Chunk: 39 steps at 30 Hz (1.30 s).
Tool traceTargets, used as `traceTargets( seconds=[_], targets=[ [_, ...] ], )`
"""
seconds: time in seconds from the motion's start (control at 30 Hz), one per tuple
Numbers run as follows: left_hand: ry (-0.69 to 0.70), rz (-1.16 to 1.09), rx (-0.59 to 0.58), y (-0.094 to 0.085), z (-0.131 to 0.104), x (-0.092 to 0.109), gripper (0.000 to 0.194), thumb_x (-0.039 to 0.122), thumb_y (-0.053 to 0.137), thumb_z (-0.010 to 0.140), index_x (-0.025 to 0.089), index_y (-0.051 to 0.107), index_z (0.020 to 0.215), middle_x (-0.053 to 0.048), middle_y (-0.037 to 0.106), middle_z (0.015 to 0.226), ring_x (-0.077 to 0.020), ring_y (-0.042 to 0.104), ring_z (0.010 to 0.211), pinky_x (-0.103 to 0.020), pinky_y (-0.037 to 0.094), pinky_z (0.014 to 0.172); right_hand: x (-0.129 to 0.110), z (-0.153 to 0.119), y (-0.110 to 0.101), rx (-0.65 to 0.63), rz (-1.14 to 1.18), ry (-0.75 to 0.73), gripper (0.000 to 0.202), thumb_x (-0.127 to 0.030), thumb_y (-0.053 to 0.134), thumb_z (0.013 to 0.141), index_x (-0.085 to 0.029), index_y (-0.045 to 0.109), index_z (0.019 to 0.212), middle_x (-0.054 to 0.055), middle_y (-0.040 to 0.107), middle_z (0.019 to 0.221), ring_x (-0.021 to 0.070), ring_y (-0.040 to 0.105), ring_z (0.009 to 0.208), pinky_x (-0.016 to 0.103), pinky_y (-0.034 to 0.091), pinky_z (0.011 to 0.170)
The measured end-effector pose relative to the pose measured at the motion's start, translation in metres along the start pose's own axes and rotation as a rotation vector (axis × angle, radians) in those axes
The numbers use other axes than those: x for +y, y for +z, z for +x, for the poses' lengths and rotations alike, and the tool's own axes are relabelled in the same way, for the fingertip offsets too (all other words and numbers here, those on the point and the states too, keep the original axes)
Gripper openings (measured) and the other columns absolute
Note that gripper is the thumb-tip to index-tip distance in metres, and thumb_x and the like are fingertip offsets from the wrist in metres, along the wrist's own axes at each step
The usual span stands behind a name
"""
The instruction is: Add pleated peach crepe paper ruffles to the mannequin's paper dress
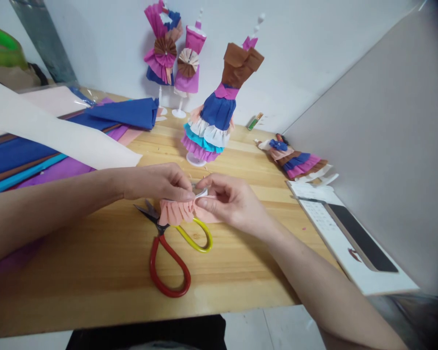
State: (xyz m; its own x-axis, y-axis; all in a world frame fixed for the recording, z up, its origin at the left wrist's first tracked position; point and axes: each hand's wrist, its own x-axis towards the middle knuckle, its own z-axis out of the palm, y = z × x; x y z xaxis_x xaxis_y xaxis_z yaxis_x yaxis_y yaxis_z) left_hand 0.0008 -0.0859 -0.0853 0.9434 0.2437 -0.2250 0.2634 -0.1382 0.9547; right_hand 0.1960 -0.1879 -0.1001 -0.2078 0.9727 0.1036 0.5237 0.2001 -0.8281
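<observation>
My left hand (171,182) pinches the top edge of a peach pleated paper strip (177,212), close to its middle. Folds run along the strip's left part, while the part to the right looks flat. My right hand (228,201) grips the same strip from the right, thumb in front. A narrow white strip (201,193) shows between the fingertips along the upper edge. Under the paper, open scissors (171,265) with one red and one yellow handle lie on the wooden table (248,272); the peach paper partly covers them.
Behind my hands stands a mini dress form (221,109) in ruffled brown, blue and pink paper. Two smaller dressed forms (188,63) stand near the wall. Coloured paper sheets (76,133) are piled at left. A dressed form (295,158) lies at right beside a white board (336,233).
</observation>
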Motion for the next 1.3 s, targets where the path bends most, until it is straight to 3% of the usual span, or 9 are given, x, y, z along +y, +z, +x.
traceTargets(
  seconds=[0.1,0.23,0.37,0.5,0.67,0.87,1.03,1.2,1.3],
  targets=[
    [0.058,-0.091,0.051,-0.004,0.0,-0.002,0.025,0.031,0.07,0.08,0.012,0.066,0.064,0.001,0.059,0.056,-0.0084,0.05,0.055,-0.019,0.039,0.057,-0.004,-0.001,-0.012,0.277,-0.212,-0.173,0.028,-0.033,0.066,0.085,-0.018,0.063,0.108,0.002,0.062,0.075,0.015,0.055,0.064,0.03,0.043,0.061],
    [0.096,-0.25,0.09,-0.009,0.0,-0.005,0.033,0.039,0.073,0.078,0.011,0.064,0.065,0.0,0.061,0.06,-0.0087,0.05,0.058,-0.02,0.039,0.06,-0.014,-0.011,-0.027,0.703,-0.371,-0.668,0.008,-0.022,0.058,0.087,-0.021,0.063,0.093,0.006,0.063,0.08,0.0202,0.058,0.074,0.035,0.044,0.067],
    [0.09,-0.352,0.078,-0.011,0.0,-0.009,0.035,0.045,0.073,0.078,0.01,0.068,0.074,-0.003,0.066,0.069,-0.011,0.057,0.064,-0.023,0.044,0.067,-0.023,-0.018,-0.024,0.274,-0.413,-0.815,0.022,-0.017,0.05,0.091,-0.02,0.053,0.07,-0.001,0.048,0.056,0.0122,0.041,0.051,0.03,0.03,0.051],
    [0.083,-0.355,0.085,-0.01,0.0,-0.01,0.036,0.046,0.073,0.077,0.011,0.066,0.072,-0.003,0.066,0.07,-0.0117,0.057,0.066,-0.023,0.044,0.067,-0.017,-0.01,-0.007,-0.03,-0.271,-0.413,0.037,-0.036,0.055,0.094,-0.017,0.049,0.062,-0.004,0.044,0.053,0.0083,0.038,0.049,0.026,0.028,0.049],
    [0.095,-0.217,0.126,-0.005,0.002,-0.006,0.03,0.039,0.069,0.079,0.012,0.063,0.066,0.001,0.06,0.063,-0.01,0.052,0.061,-0.023,0.04,0.063,-0.005,-0.002,0.009,-0.018,0.135,-0.069,0.052,-0.064,0.053,0.086,-0.019,0.043,0.061,-0.004,0.038,0.055,0.0082,0.034,0.05,0.024,0.025,0.047],
    [0.098,-0.126,0.248,0.002,0.003,0.0,0.025,0.031,0.063,0.076,0.014,0.06,0.059,0.002,0.056,0.058,-0.0092,0.047,0.058,-0.023,0.037,0.06,-0.001,-0.006,0.018,0.034,0.21,0.013,0.05,-0.058,0.051,0.087,-0.019,0.045,0.056,-0.003,0.041,0.05,0.008,0.034,0.046,0.024,0.026,0.046],
    [0.072,-0.109,0.309,0.003,0.005,-0.001,0.025,0.033,0.059,0.075,0.014,0.058,0.059,0.001,0.056,0.059,-0.01,0.048,0.06,-0.022,0.038,0.06,-0.003,-0.005,0.02,0.05,0.132,-0.051,0.042,-0.041,0.048,0.089,-0.019,0.045,0.053,-0.004,0.039,0.048,0.0075,0.033,0.045,0.024,0.025,0.046],
    [0.103,0.067,0.314,-0.002,0.003,-0.001,0.027,0.034,0.059,0.075,0.014,0.054,0.058,0.004,0.045,0.055,-0.0081,0.04,0.056,-0.02,0.029,0.053,-0.014,-0.01,0.013,0.072,0.053,-0.331,0.039,-0.025,0.053,0.085,-0.019,0.033,0.051,-0.006,0.028,0.048,0.0059,0.025,0.044,0.023,0.02,0.044],
    [0.155,0.175,0.243,-0.007,0.0,0.002,0.024,0.033,0.059,0.077,0.014,0.057,0.062,0.003,0.047,0.058,-0.0086,0.042,0.058,-0.02,0.032,0.054,-0.018,-0.016,0.001,0.307,0.013,-0.506,0.033,-0.022,0.053,0.088,-0.019,0.042,0.057,-0.005,0.036,0.051,0.0073,0.032,0.046,0.023,0.025,0.047]
  ],
)
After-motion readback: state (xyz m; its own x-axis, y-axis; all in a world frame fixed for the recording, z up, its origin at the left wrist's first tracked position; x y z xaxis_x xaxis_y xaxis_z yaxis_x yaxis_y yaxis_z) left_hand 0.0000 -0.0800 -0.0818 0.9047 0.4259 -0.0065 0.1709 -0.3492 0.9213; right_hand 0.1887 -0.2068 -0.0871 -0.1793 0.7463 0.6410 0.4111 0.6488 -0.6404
